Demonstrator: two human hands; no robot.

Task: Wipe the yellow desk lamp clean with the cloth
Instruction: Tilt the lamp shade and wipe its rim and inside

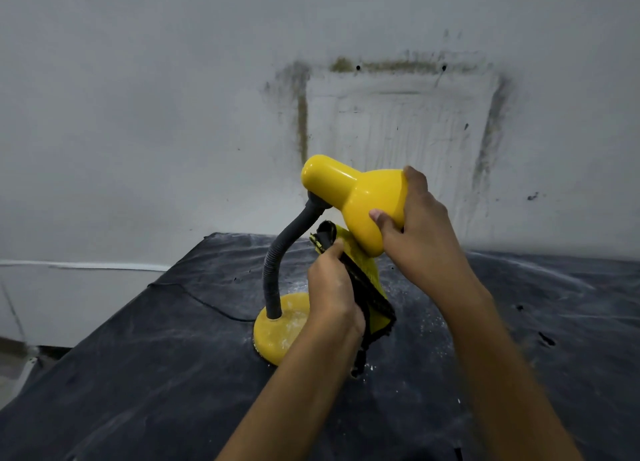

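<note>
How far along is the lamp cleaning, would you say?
Partway, by the look of it. The lamp's shade already looks glossy and dust-free. The right hand steadies the shade while the left hand holds the cloth just beneath it. The base shows pale dusty smears, so that is left.

Right hand (pixel 420 232) grips lamp (pixel 356 197) shade; left hand (pixel 332 287) holds cloth (pixel 367 287).

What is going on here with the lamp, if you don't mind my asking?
A person is cleaning a yellow desk lamp that stands on a dark-covered table. The right hand grips the shade and steadies it. The left hand holds a yellow-and-black cloth just under the shade, beside the grey bendy neck. The round base shows pale dusty smears, so it looks not yet wiped.
</note>
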